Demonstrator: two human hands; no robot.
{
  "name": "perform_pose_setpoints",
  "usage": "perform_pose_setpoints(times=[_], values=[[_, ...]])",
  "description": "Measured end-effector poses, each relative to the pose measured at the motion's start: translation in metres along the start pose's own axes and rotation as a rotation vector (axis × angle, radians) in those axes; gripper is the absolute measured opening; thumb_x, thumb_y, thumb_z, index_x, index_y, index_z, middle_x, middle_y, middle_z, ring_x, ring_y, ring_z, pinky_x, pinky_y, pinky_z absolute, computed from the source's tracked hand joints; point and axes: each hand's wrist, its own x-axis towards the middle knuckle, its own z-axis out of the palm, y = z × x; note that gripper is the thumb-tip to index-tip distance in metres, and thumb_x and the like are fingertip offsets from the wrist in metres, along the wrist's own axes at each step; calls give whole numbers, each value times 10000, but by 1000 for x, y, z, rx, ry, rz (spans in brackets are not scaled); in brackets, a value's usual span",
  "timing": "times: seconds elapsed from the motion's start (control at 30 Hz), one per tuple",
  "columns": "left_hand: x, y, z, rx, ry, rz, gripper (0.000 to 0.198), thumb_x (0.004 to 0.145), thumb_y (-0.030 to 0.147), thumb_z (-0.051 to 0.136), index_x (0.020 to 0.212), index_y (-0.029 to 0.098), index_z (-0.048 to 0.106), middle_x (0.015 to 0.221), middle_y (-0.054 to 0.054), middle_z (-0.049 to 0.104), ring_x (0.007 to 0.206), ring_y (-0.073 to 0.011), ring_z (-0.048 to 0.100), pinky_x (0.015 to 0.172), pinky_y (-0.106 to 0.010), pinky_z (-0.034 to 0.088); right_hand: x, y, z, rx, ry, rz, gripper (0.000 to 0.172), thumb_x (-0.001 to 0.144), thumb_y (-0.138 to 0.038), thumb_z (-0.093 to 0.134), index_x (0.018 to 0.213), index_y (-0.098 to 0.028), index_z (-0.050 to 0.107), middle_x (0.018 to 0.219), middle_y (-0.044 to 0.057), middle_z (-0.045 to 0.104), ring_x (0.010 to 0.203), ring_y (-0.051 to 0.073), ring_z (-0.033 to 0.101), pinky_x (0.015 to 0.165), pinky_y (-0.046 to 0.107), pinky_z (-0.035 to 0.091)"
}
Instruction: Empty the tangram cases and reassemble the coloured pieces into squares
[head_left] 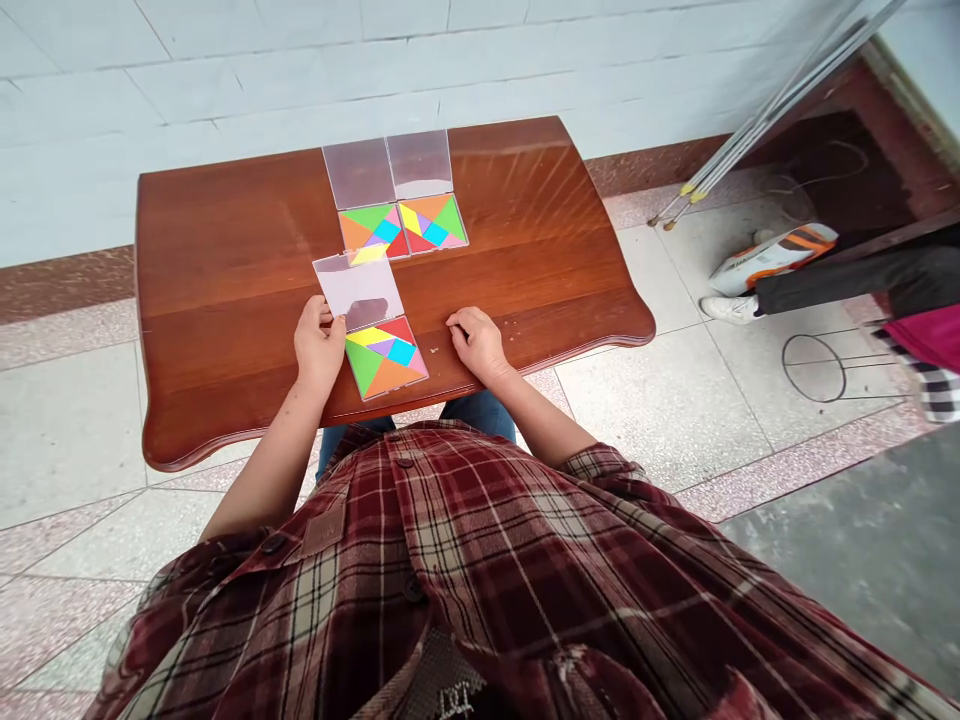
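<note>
Closest to me on the table [225, 290] lies an opened tangram case [386, 358], its tray filled with coloured flat pieces. Its clear lid [360, 288] is swung up away from me. My left hand [320, 345] is closed at the left side of this case, thumb and fingers pinching the lid's edge near the hinge. My right hand [478, 345] rests on the wood to the right of the case, fingers curled, with nothing visible in them. Farther back are two more open tangram cases, a left one [373, 228] and a right one [433, 222]. The near lid's top edge overlaps the left one's front.
A white tiled wall [262, 60] runs behind the table. To the right are metal crutches [750, 130], a white and orange bag [776, 255], a wire stand [814, 368] and another person's leg [832, 280] with a white shoe.
</note>
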Motion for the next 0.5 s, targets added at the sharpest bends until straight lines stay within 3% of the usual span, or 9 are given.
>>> perform_pose_setpoints(times=[0.1, 0.33, 0.5], values=[[10, -4, 10, -80, 43, -83, 328, 739, 205, 540, 1066, 187, 562, 908, -31, 689, 732, -145, 620, 751, -292, 532, -1, 1, 1, 12, 0, -2, 202, 851, -150, 460, 864, -207, 653, 944, 79, 671, 933, 217, 597, 892, 351, 472], [13, -10, 12, -50, 113, -132, 356, 738, 181, 521, 1088, 216, 572, 815, 13, 681, 725, -139, 638, 797, -297, 513, -1, -2, 2, -8, -33, 3, 212, 869, -142, 460, 873, -201, 663, 944, 84, 667, 931, 214, 599, 899, 346, 471], [20, 1, 8, -252, 155, -300, 337, 692, 156, 539, 1024, 199, 580, 743, 28, 636, 634, -98, 582, 645, -224, 483, -1, -3, 3, 1, -33, -3, 208, 861, -130, 467, 869, -195, 663, 941, 89, 680, 926, 212, 607, 904, 341, 477]])
